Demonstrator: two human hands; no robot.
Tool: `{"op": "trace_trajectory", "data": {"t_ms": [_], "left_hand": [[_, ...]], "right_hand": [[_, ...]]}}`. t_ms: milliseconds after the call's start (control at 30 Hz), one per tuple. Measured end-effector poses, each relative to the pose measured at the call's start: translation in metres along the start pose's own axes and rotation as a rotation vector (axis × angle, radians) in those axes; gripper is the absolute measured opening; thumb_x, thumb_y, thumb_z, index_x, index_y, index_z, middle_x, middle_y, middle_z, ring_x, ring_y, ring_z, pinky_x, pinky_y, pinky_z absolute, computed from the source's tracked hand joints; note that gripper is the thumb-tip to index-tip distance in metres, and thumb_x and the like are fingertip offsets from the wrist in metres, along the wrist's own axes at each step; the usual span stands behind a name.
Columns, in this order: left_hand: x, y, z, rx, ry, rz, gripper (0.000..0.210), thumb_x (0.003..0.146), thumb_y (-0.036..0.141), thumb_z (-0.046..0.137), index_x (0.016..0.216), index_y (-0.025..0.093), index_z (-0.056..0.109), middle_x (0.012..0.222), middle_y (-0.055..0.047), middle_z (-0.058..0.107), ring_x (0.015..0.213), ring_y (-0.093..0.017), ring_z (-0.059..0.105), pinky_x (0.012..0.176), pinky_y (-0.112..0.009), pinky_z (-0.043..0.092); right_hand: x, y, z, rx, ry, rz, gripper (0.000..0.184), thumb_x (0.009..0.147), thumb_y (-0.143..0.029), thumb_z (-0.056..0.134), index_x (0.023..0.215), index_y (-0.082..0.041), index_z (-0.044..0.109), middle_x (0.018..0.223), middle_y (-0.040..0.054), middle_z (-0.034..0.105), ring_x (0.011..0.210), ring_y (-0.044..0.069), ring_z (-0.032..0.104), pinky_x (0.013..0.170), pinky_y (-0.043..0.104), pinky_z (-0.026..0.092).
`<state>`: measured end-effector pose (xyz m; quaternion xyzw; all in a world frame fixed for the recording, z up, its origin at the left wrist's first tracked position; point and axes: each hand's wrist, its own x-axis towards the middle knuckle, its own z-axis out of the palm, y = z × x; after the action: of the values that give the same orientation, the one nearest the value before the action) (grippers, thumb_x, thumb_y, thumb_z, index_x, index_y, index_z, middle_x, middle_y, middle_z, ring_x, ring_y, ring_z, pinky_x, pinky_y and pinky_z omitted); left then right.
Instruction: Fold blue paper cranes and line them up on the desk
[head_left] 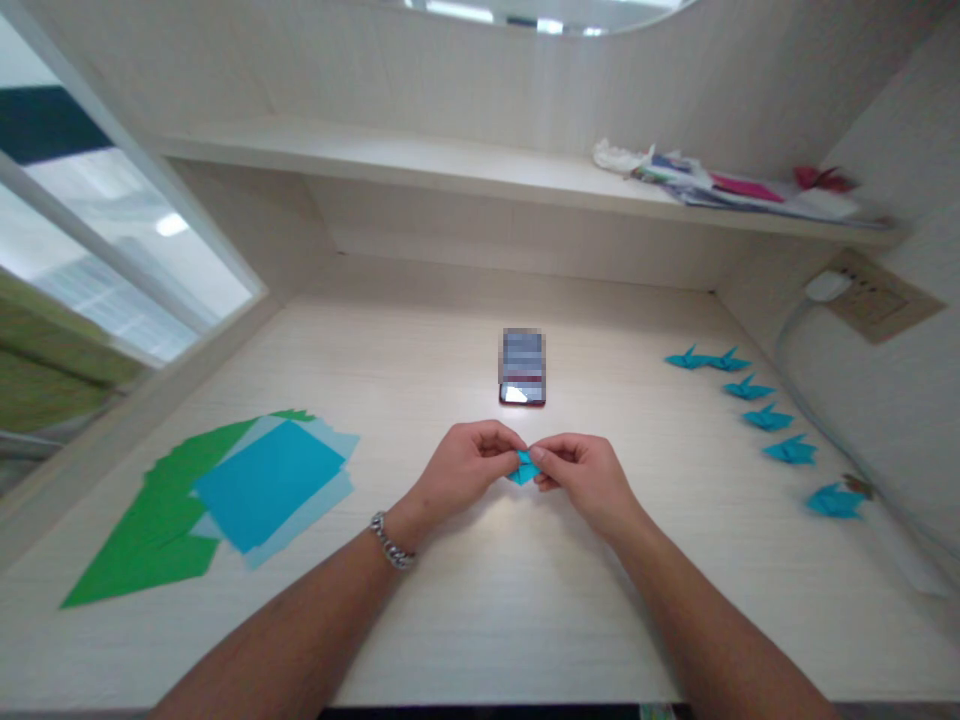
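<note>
Head view: the left hand [472,462] and right hand [581,470] pinch one small folded blue paper [524,470] between them.

The piece is over the middle of the worktop [480,620], just nearer than the one smartphone [523,368]; each hand grips it between thumb and fingers, which hide much of it. Six blue origami cranes [768,419], apparently finished, stand along the right side, while the held piece, the seventh, looks only partly folded. At left, flat blue sheets [274,480] overlap green sheets [150,530], all unfolded, in piles too layered to count.
</note>
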<state>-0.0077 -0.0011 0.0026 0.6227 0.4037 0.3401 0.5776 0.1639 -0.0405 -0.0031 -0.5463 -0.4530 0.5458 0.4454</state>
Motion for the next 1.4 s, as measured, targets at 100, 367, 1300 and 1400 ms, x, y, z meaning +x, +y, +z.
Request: {"op": "trace_trajectory", "data": {"t_ms": [100,367,1300,1400], "left_hand": [[0.0010,0.0016,0.0008,-0.041,0.001,-0.034,0.010,0.071,0.010,0.064,0.078,0.014,0.069,0.071,-0.003,0.070,0.064,-0.012,0.063,0.063,-0.025,0.054],[0.0032,-0.0036,0.0010,-0.273,-0.015,-0.153,0.013,0.077,0.018,0.063,0.086,0.013,0.070,0.075,-0.005,0.069,0.066,-0.013,0.064,0.062,-0.028,0.056],[-0.0014,-0.0023,0.0029,-0.147,-0.004,-0.087,0.028,0.068,0.017,0.075,0.094,0.010,0.066,0.078,-0.009,0.073,0.069,-0.016,0.068,0.070,-0.030,0.055],[-0.0018,-0.0022,0.0036,-0.138,-0.002,-0.084,0.028,0.069,0.016,0.075,0.095,0.010,0.066,0.078,-0.009,0.073,0.069,-0.016,0.068,0.069,-0.029,0.054]], "right_hand": [[-0.0005,-0.0012,0.0014,0.002,0.018,0.000,0.026,0.071,-0.039,0.072,0.079,-0.015,0.072,0.065,0.0038,0.068,0.054,0.013,0.061,0.055,0.028,0.052],[-0.0014,-0.0003,0.0022,-0.050,0.063,-0.026,0.024,0.073,-0.039,0.069,0.078,-0.015,0.071,0.064,0.0050,0.068,0.054,0.015,0.061,0.052,0.028,0.050],[0.0010,0.0032,0.0001,-0.064,0.009,-0.070,0.020,0.073,-0.033,0.070,0.082,-0.015,0.072,0.072,0.0053,0.071,0.056,0.013,0.062,0.056,0.028,0.052],[0.0004,0.0030,0.0001,-0.078,0.003,-0.078,0.019,0.073,-0.032,0.069,0.082,-0.016,0.072,0.072,0.0050,0.071,0.055,0.013,0.062,0.055,0.028,0.052]]}}
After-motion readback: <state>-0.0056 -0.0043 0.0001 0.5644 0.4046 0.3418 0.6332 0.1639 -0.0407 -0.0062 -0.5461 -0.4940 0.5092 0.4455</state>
